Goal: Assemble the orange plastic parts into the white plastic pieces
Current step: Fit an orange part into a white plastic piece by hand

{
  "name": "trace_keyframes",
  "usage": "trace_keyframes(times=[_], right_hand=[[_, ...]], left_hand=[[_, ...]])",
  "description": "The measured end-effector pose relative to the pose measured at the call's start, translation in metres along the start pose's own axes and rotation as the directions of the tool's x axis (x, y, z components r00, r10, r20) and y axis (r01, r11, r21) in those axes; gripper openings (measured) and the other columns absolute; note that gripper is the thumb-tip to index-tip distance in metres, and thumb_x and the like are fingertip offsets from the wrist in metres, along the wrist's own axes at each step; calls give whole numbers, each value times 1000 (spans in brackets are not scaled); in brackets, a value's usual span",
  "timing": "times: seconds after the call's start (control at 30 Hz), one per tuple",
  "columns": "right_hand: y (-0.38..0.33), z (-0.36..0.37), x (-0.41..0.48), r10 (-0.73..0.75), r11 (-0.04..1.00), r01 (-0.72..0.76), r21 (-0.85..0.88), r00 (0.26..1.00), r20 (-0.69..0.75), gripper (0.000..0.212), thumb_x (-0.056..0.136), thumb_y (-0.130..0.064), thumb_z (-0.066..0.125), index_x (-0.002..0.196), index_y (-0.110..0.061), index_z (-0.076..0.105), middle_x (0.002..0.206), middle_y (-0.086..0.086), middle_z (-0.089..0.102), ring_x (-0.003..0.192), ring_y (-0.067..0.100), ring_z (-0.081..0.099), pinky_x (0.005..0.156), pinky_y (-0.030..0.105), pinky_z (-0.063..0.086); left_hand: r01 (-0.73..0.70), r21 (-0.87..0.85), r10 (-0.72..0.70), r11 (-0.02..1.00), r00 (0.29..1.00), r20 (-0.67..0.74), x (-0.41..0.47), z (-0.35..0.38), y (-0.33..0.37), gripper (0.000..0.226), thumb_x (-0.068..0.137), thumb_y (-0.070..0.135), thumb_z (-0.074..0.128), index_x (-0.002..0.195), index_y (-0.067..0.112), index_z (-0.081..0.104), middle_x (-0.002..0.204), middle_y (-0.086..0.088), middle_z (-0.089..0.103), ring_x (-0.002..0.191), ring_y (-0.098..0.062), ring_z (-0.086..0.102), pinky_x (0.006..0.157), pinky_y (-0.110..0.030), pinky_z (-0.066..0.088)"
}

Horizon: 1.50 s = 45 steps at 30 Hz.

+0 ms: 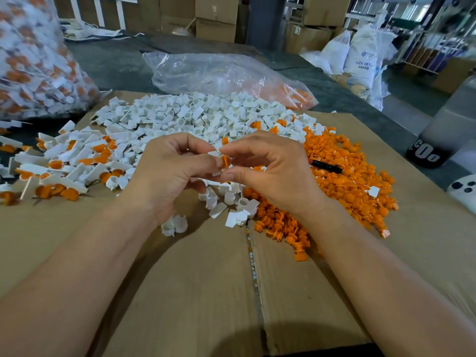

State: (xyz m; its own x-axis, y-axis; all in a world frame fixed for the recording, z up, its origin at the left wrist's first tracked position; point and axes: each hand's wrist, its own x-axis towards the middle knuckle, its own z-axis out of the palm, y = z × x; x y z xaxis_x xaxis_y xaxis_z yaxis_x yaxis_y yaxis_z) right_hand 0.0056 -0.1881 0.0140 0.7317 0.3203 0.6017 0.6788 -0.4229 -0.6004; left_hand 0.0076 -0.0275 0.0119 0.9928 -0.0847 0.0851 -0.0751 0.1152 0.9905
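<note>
Above the brown cardboard sheet, left hand fingers pinch a small white plastic piece steady, so right hand fingers, pinching a small orange plastic part, can seat it.

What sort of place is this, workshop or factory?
Likely a plastics factory or warehouse floor: sacks printed ABS resin, stacked cardboard cartons behind, and bulk heaps of white pieces and orange parts on a flattened carton.

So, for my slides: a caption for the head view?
Left hand holds a white piece while right hand pinches an orange part against it, over cardboard.
</note>
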Motion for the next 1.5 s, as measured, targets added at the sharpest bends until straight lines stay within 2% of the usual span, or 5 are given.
trace_keyframes(times=[0.33,1.13,1.33,1.4,1.5], right_hand=[[3,0,0,-3,1000,3,-28,1000,-4,23,68,-12,77,91,-9,73,79,8,69,75,22,64,68,44,53],[-1,0,0,15,998,-13,-60,999,32,23,70,-12,76,93,-10,72,80,5,69,74,13,64,70,33,54],[2,-15,4,240,962,-242,-123,970,-36,38,70,-32,76,103,-16,69,87,-10,64,84,5,62,80,21,51],[9,-30,7,337,901,-349,-257,937,-91,41,73,-38,72,109,-18,66,92,-14,62,87,1,59,81,15,46],[22,-53,8,512,732,-465,-498,858,-49,59,76,-47,67,126,-19,55,125,-3,57,112,11,52,91,25,38]], left_hand=[[20,-3,-20,1000,999,26,-2,3,0,18,71,-9,65,68,7,57,51,-2,63,43,-11,59,39,-16,43],[30,10,-30,999,1000,-10,0,3,0,19,69,-10,66,67,7,57,47,1,59,40,-8,53,36,-15,35],[40,-53,-41,998,999,-10,0,2,2,22,71,-9,65,67,10,56,51,-2,62,46,-11,63,35,-13,32],[47,-58,-47,997,999,-11,-1,2,2,24,71,-10,65,67,11,55,50,-1,62,48,-12,65,35,-13,32],[50,-60,-51,997,999,-12,-2,2,2,24,72,-11,64,68,11,55,49,-1,62,48,-12,65,34,-12,32]])
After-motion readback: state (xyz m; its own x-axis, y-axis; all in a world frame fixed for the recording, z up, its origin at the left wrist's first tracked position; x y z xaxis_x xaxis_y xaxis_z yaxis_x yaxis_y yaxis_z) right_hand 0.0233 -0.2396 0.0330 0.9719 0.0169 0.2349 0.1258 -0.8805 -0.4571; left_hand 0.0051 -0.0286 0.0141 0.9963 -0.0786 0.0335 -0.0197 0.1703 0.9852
